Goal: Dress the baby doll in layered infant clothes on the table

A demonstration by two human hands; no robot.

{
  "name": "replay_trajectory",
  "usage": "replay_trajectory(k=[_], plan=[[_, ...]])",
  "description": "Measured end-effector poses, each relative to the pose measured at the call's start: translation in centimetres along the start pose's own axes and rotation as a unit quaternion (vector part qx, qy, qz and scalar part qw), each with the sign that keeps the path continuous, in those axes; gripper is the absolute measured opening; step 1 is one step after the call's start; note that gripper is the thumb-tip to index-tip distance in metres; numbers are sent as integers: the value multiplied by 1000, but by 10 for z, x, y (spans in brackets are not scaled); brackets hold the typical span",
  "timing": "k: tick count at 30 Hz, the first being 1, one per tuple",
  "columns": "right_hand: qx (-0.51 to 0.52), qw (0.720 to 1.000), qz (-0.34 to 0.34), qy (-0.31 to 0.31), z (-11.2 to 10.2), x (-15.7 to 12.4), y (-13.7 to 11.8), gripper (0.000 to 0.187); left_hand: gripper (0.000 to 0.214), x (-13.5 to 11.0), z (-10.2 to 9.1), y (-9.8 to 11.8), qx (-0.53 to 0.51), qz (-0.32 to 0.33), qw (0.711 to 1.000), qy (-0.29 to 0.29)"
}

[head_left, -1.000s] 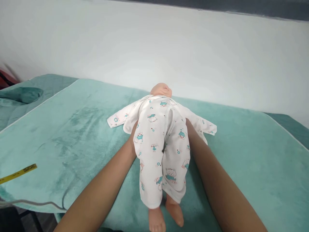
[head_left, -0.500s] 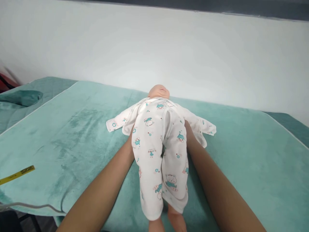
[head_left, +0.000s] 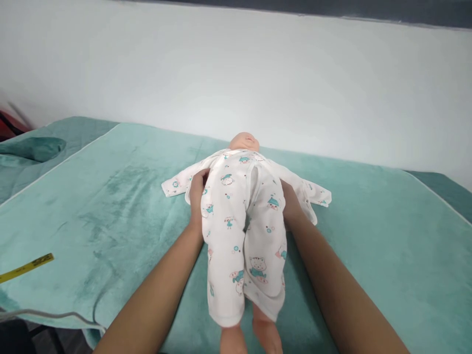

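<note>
A baby doll (head_left: 245, 141) lies on its back, head toward the wall and bare feet toward me. It wears white printed trousers (head_left: 226, 246) and a white long-sleeved baby top (head_left: 184, 178), sleeves spread out to both sides. My left hand (head_left: 198, 194) is at the left side of the trousers' waist, its fingers bent against the cloth and their tips hidden. On the opposite side, my right hand (head_left: 291, 202) presses close to the hip, with its fingers out of sight behind the trousers and top.
A green plush cover (head_left: 121, 211) spreads under the doll. A yellow printed strip (head_left: 27, 267) lies at the left. Folded green cloth (head_left: 33, 149) sits at the far left, and a white wall (head_left: 236, 69) rises behind the bed.
My left hand has come out from beside the doll's waist, so its back and knuckles now show. More of my right hand shows too. The doll's legs have shifted slightly left and up.
</note>
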State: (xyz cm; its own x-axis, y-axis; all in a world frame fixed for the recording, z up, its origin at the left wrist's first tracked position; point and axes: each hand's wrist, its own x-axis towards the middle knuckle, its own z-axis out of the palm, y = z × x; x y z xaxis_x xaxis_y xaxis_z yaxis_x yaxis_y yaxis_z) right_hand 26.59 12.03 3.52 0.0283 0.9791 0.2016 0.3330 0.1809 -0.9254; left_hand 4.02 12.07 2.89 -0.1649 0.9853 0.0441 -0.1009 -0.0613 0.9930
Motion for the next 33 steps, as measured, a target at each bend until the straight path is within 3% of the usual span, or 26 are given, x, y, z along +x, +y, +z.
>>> replay_trajectory(k=[4,9,13,16,21,25,28,33], plan=[[17,997,70,21,2,3,6,26,23,5,-4,5,48,58,994,74],[-46,989,46,134,1,3,6,23,35,4,-3,14,47,79,996,-2],[-70,977,-25,202,-1,13,-5,21,31,9,-3,9,77,72,993,-51],[-81,986,-63,130,1,35,-16,22,23,15,-6,2,96,70,991,-55],[-67,997,22,-42,1,73,-25,28,17,18,-7,-1,118,93,987,-59],[-62,988,64,-124,-6,88,-23,34,14,18,-5,-1,145,108,982,-46],[-98,986,58,-121,-6,94,-21,29,13,19,-4,-3,154,113,981,-32],[-207,978,41,-4,8,97,-20,25,12,17,-6,-7,142,142,979,19]])
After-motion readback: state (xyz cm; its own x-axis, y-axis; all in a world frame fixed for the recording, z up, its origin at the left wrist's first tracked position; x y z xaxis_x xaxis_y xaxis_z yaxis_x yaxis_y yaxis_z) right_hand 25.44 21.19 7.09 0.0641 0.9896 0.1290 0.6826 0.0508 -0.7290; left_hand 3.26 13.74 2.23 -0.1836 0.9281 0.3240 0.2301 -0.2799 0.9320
